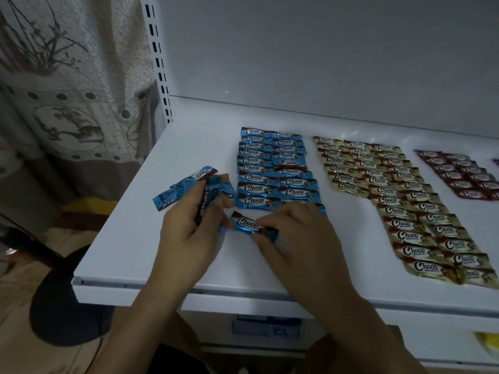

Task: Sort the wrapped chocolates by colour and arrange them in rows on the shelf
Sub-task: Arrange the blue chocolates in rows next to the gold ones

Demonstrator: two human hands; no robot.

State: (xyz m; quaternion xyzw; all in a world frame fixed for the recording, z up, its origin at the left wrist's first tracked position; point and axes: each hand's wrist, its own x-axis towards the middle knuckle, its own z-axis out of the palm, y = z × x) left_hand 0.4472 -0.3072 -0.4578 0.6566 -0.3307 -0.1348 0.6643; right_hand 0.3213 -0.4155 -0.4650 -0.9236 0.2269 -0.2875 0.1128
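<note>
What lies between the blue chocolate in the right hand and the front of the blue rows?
Nothing visible. The blue chocolate held by the right hand sits in front of the blue rows, with only bare shelf between. The left hand, holding spare blue chocolates, is off to the side.

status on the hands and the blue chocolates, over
Left hand grips a fan of blue foil-wrapped chocolates. Right hand pinches a single blue chocolate on the white shelf, near the blue rows. Gold rows apart, rightward.
</note>
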